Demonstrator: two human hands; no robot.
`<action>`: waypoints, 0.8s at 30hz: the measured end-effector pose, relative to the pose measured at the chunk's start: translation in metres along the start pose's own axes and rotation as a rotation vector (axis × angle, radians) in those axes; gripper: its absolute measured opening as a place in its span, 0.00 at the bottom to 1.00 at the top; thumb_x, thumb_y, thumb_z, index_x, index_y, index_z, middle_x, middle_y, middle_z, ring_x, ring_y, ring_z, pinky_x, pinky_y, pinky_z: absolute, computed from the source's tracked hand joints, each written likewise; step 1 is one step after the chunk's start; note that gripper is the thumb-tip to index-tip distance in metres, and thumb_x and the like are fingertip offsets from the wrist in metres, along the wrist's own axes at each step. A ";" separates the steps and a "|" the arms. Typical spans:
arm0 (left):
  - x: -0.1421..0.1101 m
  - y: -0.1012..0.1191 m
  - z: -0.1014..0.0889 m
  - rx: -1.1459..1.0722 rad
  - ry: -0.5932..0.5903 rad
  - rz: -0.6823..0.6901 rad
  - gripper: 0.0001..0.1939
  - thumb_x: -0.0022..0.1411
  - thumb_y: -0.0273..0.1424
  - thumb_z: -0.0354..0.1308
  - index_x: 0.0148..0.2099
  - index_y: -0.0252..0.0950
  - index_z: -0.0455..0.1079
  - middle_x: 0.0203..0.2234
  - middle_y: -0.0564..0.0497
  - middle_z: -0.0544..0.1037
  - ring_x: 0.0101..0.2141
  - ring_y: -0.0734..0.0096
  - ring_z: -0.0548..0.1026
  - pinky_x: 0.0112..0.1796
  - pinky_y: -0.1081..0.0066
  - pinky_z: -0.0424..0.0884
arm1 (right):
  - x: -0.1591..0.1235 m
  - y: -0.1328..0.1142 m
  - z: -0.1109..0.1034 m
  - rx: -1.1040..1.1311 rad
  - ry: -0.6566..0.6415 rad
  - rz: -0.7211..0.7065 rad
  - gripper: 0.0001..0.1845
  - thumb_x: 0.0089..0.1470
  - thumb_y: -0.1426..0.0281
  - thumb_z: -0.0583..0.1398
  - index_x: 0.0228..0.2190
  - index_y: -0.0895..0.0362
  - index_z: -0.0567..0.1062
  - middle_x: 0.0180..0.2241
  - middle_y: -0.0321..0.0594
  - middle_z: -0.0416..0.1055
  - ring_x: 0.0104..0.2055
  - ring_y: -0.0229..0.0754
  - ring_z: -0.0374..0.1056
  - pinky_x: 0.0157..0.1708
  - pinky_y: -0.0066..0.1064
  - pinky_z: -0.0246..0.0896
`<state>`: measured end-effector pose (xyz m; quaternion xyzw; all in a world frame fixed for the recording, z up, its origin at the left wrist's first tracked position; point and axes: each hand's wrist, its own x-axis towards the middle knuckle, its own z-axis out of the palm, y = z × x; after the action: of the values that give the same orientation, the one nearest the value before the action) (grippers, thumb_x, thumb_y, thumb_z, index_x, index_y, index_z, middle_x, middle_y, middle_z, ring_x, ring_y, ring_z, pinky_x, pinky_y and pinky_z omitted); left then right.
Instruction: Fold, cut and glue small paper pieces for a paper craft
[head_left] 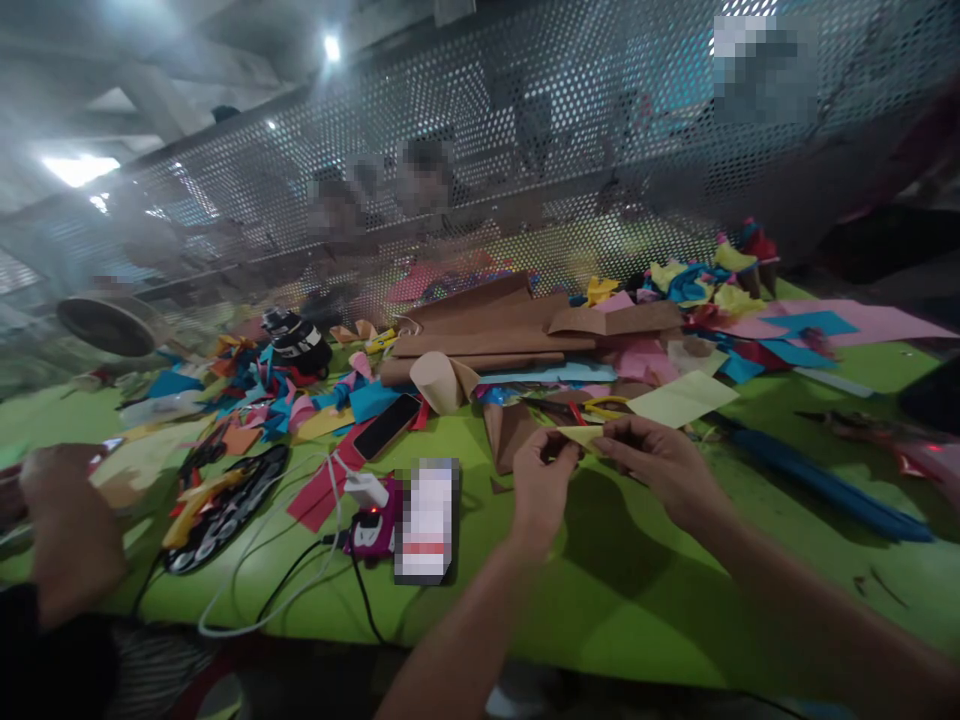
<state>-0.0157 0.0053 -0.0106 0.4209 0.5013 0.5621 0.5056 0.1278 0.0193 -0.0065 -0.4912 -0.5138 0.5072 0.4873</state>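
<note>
A small piece of pale yellow paper (581, 434) is held between my two hands, just above the green table (622, 610). The fingers of my left hand (544, 475) pinch its left end. On its right end, the fingertips of my right hand (660, 460) are closed. The piece looks folded, though its exact shape is partly covered by my fingers. Right behind my hands lies a larger pale yellow sheet (682, 398), along with scissors with yellow handles (606, 407). A brown paper piece (508, 437) rests beside my left hand.
Brown paper sheets (480, 325) and colourful scraps (300, 395) pile along the back. A phone (386, 427), a purple power adapter (373, 530) and a white cable (232, 580) lie to the left. Another person's arm (71, 520) is at far left. A blue elongated object (825, 485) lies right.
</note>
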 end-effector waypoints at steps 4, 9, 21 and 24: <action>0.000 0.001 0.000 0.005 0.002 0.004 0.03 0.52 0.27 0.61 0.32 0.36 0.76 0.25 0.52 0.77 0.28 0.71 0.72 0.35 0.71 0.67 | 0.000 0.000 0.000 0.006 -0.001 0.003 0.28 0.34 0.44 0.71 0.24 0.55 0.75 0.20 0.33 0.66 0.21 0.34 0.56 0.21 0.30 0.50; -0.001 0.001 0.000 0.001 -0.001 -0.006 0.04 0.52 0.27 0.63 0.33 0.36 0.77 0.26 0.51 0.78 0.29 0.70 0.73 0.36 0.70 0.68 | 0.001 -0.001 0.000 0.006 -0.007 0.005 0.28 0.34 0.45 0.71 0.24 0.55 0.75 0.21 0.33 0.66 0.22 0.34 0.56 0.21 0.30 0.49; 0.000 -0.002 -0.001 0.069 -0.011 0.038 0.07 0.54 0.25 0.61 0.36 0.34 0.77 0.28 0.50 0.79 0.30 0.71 0.74 0.36 0.71 0.70 | 0.001 0.002 -0.001 -0.007 -0.016 -0.017 0.28 0.37 0.44 0.70 0.25 0.56 0.74 0.20 0.31 0.64 0.21 0.34 0.54 0.20 0.29 0.50; 0.000 -0.002 -0.001 0.052 -0.019 0.029 0.07 0.54 0.25 0.61 0.36 0.34 0.77 0.28 0.51 0.79 0.30 0.72 0.74 0.36 0.71 0.70 | 0.002 0.004 -0.002 -0.008 -0.016 -0.036 0.28 0.38 0.44 0.70 0.24 0.55 0.74 0.20 0.31 0.63 0.21 0.34 0.55 0.21 0.30 0.50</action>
<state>-0.0168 0.0051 -0.0123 0.4463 0.5050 0.5521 0.4909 0.1293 0.0218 -0.0108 -0.4797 -0.5285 0.5004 0.4901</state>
